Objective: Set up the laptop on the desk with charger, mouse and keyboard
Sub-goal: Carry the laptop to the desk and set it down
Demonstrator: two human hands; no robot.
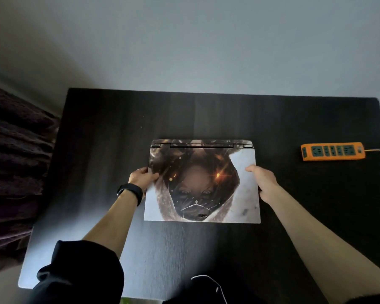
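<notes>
A closed laptop (244, 200) with a printed picture on its lid lies in the middle of the dark desk (110, 128), hinge side facing away from me. My left hand (142, 178) grips the lid's left edge, thumb on top; a black band sits on that wrist. My right hand (263, 183) holds the right edge the same way. The near edge of the laptop looks slightly raised off the desk. No charger, mouse or keyboard is in view.
An orange power strip (332, 151) with green sockets lies at the desk's right side, its cable running off to the right. A dark curtain (13, 172) hangs on the left. A thin white cord (208, 279) lies at the desk's near edge. A plain wall stands behind.
</notes>
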